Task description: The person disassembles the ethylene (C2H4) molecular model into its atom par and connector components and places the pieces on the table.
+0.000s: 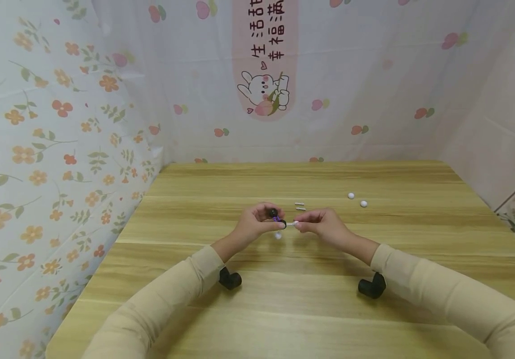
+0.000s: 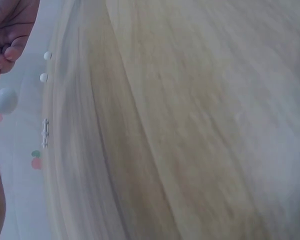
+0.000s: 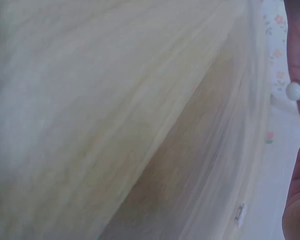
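Observation:
In the head view my left hand (image 1: 256,219) grips a small assembly of black balls (image 1: 273,212) joined by a purple connector (image 1: 277,219). A white ball (image 1: 278,235) sticks out below it; the right wrist view shows a white ball (image 3: 293,91) on a short rod there. My right hand (image 1: 328,227) pinches a white piece (image 1: 296,224) between thumb and fingertips. A thin white rod (image 1: 290,224) spans from that piece to the black ball at my left thumb. Fingers hide the exact joint. The left wrist view shows a white ball (image 2: 6,101) between the hands.
Two short white rods (image 1: 300,206) lie on the wooden table (image 1: 302,299) just beyond the hands. Two white balls (image 1: 351,195) rest farther back on the right. A black wrist mount (image 1: 230,278) sits under each forearm. Patterned curtains (image 1: 185,80) enclose the back and left.

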`<state>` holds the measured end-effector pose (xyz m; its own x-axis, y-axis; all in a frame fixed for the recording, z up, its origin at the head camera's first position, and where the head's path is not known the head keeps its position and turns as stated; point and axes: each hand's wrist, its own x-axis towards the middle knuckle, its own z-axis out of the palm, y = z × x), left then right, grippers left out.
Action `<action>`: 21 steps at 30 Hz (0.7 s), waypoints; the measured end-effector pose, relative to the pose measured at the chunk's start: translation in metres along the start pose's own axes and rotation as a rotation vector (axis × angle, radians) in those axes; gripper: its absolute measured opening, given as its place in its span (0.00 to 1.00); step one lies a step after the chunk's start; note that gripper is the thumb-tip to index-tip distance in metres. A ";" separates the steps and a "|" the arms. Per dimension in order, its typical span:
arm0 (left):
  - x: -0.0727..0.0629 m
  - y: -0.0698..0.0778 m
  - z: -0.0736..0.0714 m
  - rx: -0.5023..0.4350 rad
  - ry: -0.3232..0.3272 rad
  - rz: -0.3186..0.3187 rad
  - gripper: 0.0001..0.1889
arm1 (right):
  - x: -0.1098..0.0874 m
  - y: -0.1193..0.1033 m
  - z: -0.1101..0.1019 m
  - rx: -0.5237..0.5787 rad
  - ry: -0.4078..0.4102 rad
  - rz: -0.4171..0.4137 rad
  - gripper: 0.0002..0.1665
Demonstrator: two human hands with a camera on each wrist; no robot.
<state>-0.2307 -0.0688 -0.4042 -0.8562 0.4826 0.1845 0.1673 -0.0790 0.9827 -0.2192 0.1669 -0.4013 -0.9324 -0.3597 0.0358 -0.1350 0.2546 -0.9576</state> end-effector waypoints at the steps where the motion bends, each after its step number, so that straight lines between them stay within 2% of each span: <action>1: 0.000 0.000 0.001 0.013 0.000 -0.015 0.21 | 0.000 -0.001 0.000 -0.003 0.006 -0.001 0.16; 4: 0.001 0.001 0.004 0.050 -0.001 -0.034 0.22 | -0.002 -0.004 0.002 0.005 0.020 -0.003 0.15; 9: 0.001 0.000 0.007 0.101 -0.007 -0.023 0.18 | -0.004 -0.008 0.008 0.030 0.029 -0.005 0.16; 16: 0.001 0.001 0.011 0.084 0.018 -0.044 0.12 | -0.006 -0.009 0.011 0.045 0.043 -0.041 0.15; 21: 0.002 0.000 0.013 0.081 0.029 -0.013 0.09 | -0.007 -0.007 0.012 0.056 0.034 -0.091 0.14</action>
<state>-0.2260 -0.0569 -0.4040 -0.8720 0.4578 0.1731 0.1939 -0.0015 0.9810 -0.2077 0.1573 -0.3983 -0.9280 -0.3482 0.1323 -0.2019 0.1716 -0.9642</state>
